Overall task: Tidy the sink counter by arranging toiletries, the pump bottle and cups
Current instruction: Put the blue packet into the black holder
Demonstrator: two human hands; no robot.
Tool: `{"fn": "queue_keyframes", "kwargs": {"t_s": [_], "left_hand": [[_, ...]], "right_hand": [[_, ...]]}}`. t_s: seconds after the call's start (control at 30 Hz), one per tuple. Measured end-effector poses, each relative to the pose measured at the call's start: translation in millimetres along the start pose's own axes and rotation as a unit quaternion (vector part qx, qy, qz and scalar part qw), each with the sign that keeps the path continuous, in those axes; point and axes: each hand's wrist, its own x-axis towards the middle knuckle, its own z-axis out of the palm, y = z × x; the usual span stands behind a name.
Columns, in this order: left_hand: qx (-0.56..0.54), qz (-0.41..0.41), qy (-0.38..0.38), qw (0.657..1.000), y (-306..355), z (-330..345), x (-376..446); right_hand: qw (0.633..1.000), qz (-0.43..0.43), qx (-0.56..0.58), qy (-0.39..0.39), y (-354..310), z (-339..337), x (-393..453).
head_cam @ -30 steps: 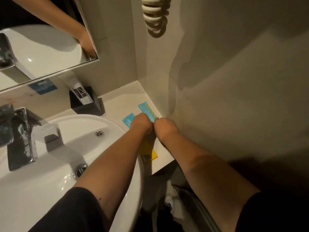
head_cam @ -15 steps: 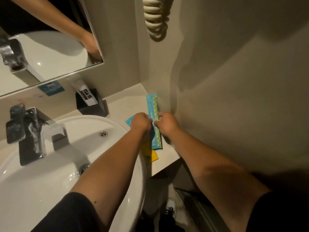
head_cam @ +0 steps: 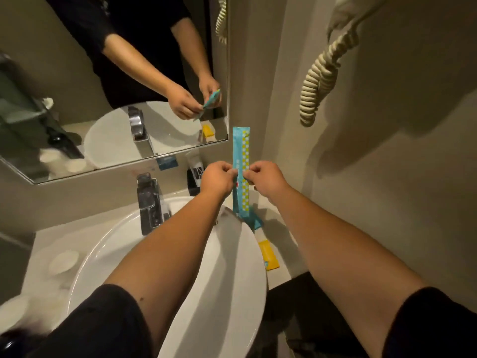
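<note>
I hold a long blue packet with a yellow-dotted strip (head_cam: 241,148) upright above the counter's right end. My left hand (head_cam: 216,178) pinches its left edge and my right hand (head_cam: 264,178) pinches its right edge, both near the middle. Below it on the counter (head_cam: 281,228) lie a white-and-yellow sachet (head_cam: 267,250) and a small blue packet (head_cam: 256,222), partly hidden. Two white cups (head_cam: 63,260) stand upside down on the counter left of the sink; a third white shape sits blurred at the lower left.
The white basin (head_cam: 227,293) fills the middle, with a chrome tap (head_cam: 149,202) behind it. A black holder with a white tube (head_cam: 195,174) stands by the wall. The mirror (head_cam: 77,99) hangs above. A coiled cord (head_cam: 320,81) hangs on the right wall.
Both hands have lifted the long blue packet off the counter and turned it upright. The view has tilted upward, showing more mirror and the cups at left.
</note>
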Motion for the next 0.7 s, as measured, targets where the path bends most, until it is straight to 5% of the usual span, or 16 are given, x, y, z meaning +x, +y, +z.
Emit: {"fn": "queue_keyframes", "kwargs": {"t_s": [0.33, 0.7], "left_hand": [[0.002, 0.008, 0.113, 0.994, -4.7, -66.9, 28.0], [0.034, -0.023, 0.181, 0.983, -25.6, -64.4, 86.1]], "right_hand": [[0.997, -0.076, 0.023, 0.007, -63.3, 52.4, 18.3], [0.995, -0.095, 0.018, -0.035, -61.2, 90.3, 86.3]]}}
